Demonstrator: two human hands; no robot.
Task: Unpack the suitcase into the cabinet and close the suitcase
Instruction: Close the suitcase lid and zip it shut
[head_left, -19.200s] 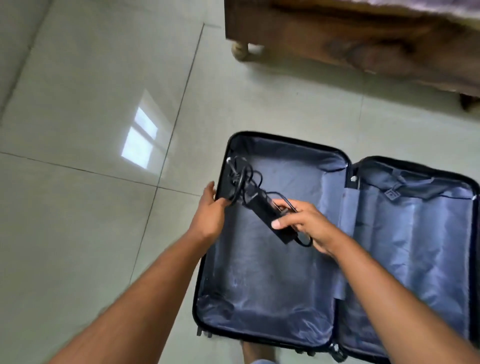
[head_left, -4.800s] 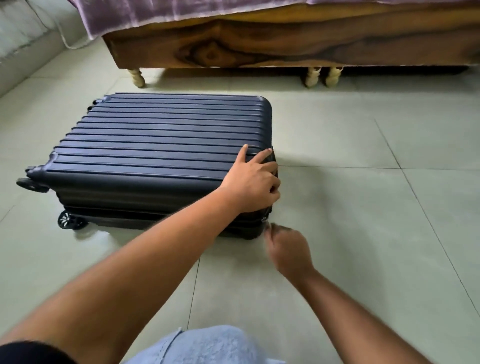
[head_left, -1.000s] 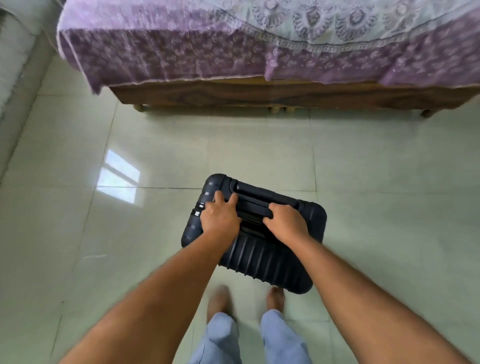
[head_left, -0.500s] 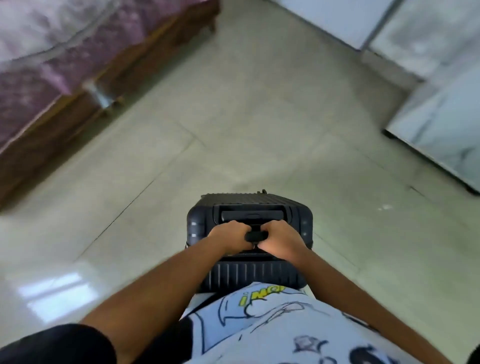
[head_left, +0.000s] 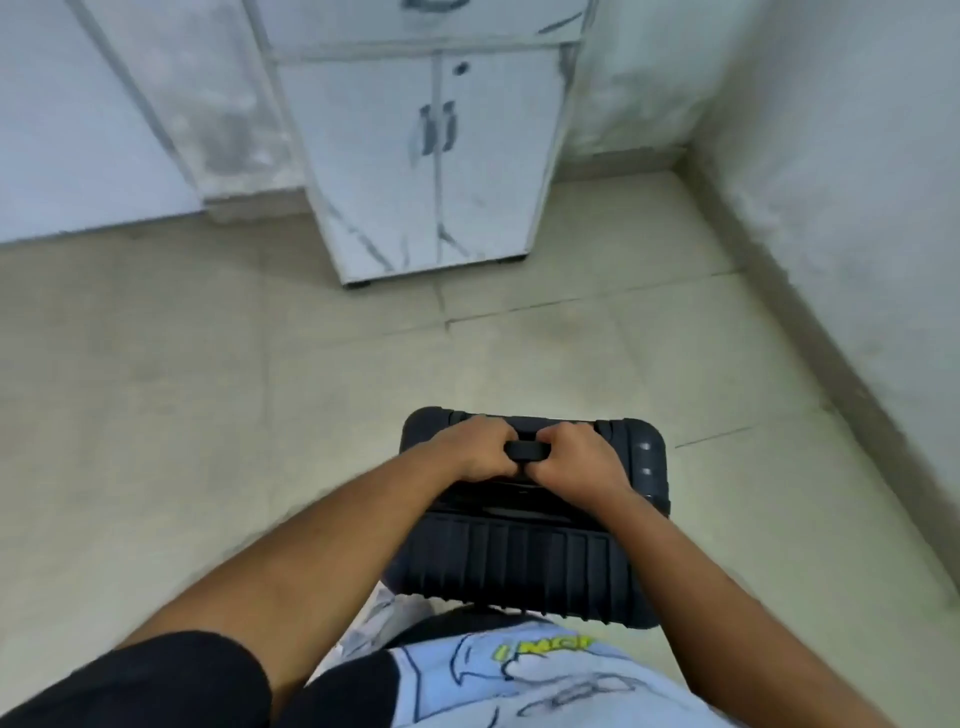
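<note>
Closed dark ribbed suitcase (head_left: 524, 566) upright on the tiled floor (head_left: 208, 415) near the body, left hand (head_left: 475, 451) and right hand (head_left: 579, 460) side by side, both clamped on its top handle (head_left: 527, 451), white cabinet (head_left: 431, 156) with doors shut further off.

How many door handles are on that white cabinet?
2: the left handle and the right handle sit side by side where the closed cabinet doors meet. Higher ones may be cropped.

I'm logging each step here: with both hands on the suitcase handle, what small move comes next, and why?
Probably wheel the closed suitcase toward the white cabinet and park it. Both the left hand and right hand grip its handle, and bare floor lies between.
</note>
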